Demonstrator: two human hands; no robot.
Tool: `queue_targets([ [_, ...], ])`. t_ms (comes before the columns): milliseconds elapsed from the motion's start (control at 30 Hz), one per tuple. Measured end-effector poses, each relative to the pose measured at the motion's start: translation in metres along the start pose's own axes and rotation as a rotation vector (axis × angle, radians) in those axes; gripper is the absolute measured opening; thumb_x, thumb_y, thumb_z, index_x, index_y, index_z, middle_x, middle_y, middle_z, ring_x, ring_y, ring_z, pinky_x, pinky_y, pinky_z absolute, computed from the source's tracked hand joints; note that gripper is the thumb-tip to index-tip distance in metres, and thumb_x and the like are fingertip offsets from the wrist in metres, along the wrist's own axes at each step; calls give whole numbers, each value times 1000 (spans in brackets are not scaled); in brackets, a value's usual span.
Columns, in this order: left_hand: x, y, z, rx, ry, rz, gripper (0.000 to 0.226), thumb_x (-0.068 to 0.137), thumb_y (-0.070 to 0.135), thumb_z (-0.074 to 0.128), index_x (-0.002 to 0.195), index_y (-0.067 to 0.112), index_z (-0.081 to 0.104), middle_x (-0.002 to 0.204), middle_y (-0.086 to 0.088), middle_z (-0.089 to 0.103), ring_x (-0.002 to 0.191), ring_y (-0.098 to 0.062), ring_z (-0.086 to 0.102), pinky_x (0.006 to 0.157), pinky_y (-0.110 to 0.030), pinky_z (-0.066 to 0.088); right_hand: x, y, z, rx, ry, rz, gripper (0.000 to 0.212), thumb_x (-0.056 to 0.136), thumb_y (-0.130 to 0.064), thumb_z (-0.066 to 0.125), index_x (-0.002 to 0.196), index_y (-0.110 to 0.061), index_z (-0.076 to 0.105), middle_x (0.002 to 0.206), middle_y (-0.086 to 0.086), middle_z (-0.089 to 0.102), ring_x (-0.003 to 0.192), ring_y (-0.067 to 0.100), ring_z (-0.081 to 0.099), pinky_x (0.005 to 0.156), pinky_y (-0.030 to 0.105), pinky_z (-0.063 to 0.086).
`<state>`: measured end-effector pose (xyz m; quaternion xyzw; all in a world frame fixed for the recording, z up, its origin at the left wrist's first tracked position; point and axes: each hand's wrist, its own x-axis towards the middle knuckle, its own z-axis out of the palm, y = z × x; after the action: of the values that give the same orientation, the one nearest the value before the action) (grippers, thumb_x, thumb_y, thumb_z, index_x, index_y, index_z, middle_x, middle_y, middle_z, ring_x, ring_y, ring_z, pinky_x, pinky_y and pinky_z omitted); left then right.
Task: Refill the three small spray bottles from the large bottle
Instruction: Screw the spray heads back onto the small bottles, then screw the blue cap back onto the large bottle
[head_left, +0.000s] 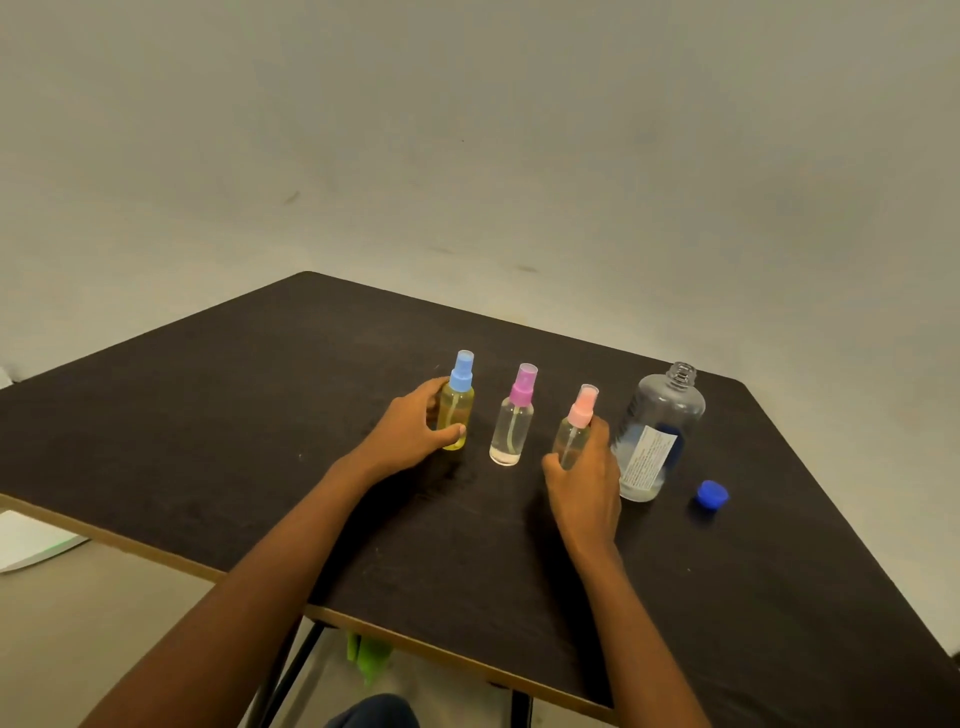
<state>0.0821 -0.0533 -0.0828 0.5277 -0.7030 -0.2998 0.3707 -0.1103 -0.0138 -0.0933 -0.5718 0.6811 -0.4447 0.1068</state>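
Beside the uncapped large bottle (655, 436), right hand (584, 483) gripped upright pink-capped bottle (575, 428); left hand (410, 428) gripped blue-capped bottle (457, 410).

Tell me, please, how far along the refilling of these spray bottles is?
Done: the large clear plastic bottle is open, its blue cap lying beside it. In hand: the left hand grips the blue-topped yellowish spray bottle, the right hand the pink-topped spray bottle. Left: all three spray tops are on, and the purple-topped bottle looks nearly empty.
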Motion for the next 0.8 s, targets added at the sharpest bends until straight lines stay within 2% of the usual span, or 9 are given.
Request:
queue_targets([
  [133,-4,-2,-2,-37,27,0,93,83,22,69,150,22,5,148,-9,39,134,-24,40,109,-37,32,-2,-1,-2,21,9,45,59,82,-14,61,134,-9,34,126,10,51,113,25,52,87,35,46],
  [233,-11,0,-2,-40,205,53,96,82,30,70,149,28,1,151,-4,34,139,-23,31,112,-43,25,-5,-4,-4,17,8,58,61,83,-22,59,136,-8,32,130,13,50,113,26,52,90,41,48],
  [300,-20,10,-1,7,424,133,86,83,38,66,148,30,11,150,-1,33,138,-21,29,112,-44,26,-8,-7,-8,-34,11,65,64,88,-27,55,142,-8,25,134,13,47,116,25,51,91,37,44],
  [367,-28,28,1,45,638,264,67,83,42,56,143,24,30,143,-1,43,130,-17,37,107,-34,31,-14,-14,-14,-111,79,30,62,92,-29,50,144,-7,24,134,12,47,118,24,50,89,32,44],
  [467,-40,66,11,6,760,463,45,87,28,50,128,10,51,126,-4,56,116,-10,47,100,-16,35,-20,-19,-24,-103,331,-134,42,90,-18,56,128,-3,49,111,15,62,97,26,60,73,32,47],
  [567,-52,107,36,-190,561,512,29,89,16,53,118,12,59,116,0,61,108,-12,58,93,-15,46,-14,-6,-39,-121,587,-240,25,76,-1,64,100,-3,61,87,15,60,75,26,54,61,35,46],
  [633,-58,128,59,-344,354,353,33,89,11,57,122,16,56,122,1,59,112,-9,57,97,-21,47,-7,10,-56,-126,655,-167,23,73,2,62,96,-3,61,90,17,57,80,30,52,66,38,42],
  [733,-61,151,98,-416,4,53,63,88,12,60,143,16,31,139,9,44,129,-12,41,103,-21,40,4,38,-80,-133,652,-7,25,74,3,58,98,-1,62,102,21,56,93,38,51,76,43,39],
  [800,-58,158,124,-392,-83,-45,82,86,17,63,149,16,10,148,8,30,136,-13,30,107,-24,34,11,55,-94,-151,578,85,26,78,0,56,103,-1,61,110,22,54,100,37,48,81,43,38],
])
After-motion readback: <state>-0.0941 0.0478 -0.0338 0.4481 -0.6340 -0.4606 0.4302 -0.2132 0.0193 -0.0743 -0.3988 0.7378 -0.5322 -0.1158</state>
